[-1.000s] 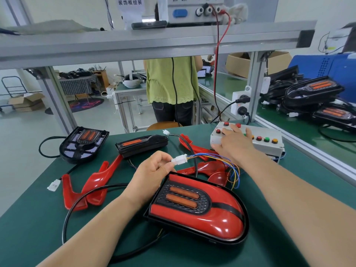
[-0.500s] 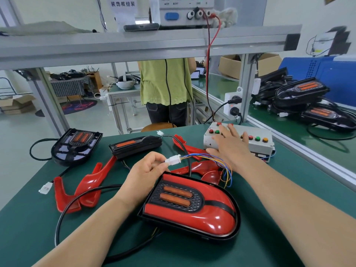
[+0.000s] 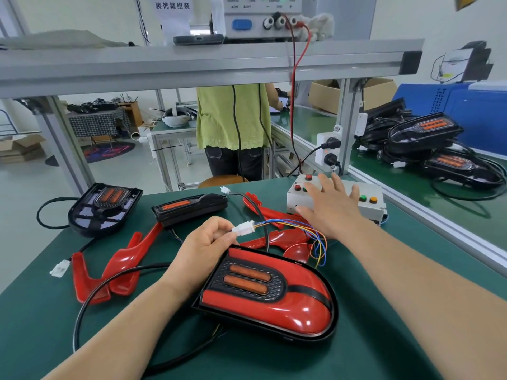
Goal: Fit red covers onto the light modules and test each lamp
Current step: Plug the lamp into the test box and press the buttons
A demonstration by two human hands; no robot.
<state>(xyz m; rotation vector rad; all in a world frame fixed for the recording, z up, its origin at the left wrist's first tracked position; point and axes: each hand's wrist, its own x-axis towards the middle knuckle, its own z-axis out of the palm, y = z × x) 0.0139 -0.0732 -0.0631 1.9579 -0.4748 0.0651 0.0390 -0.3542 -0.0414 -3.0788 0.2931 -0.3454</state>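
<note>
A lamp with its red cover fitted (image 3: 274, 300) lies on the green table (image 3: 384, 338) in front of me; its two orange strips look unlit. My left hand (image 3: 203, 248) pinches the white connector (image 3: 244, 229) where the lamp's cable meets the coloured wires of the white test box (image 3: 370, 209). My right hand (image 3: 329, 207) lies flat on that box, fingers spread over its buttons. Loose red covers lie at the left (image 3: 120, 267) and in the middle (image 3: 277, 237). Two uncovered black modules (image 3: 104, 207) (image 3: 189, 208) sit at the far left.
A metal shelf beam (image 3: 208, 67) crosses overhead with a power supply (image 3: 260, 15) on it and a red lead hanging down. More black lamps (image 3: 428, 138) pile up on the right bench. A person in a green top (image 3: 233, 119) stands beyond the table.
My right hand has spread its fingers further across the test box buttons. My left hand keeps its pinch on the connector. The view has shifted a little.
</note>
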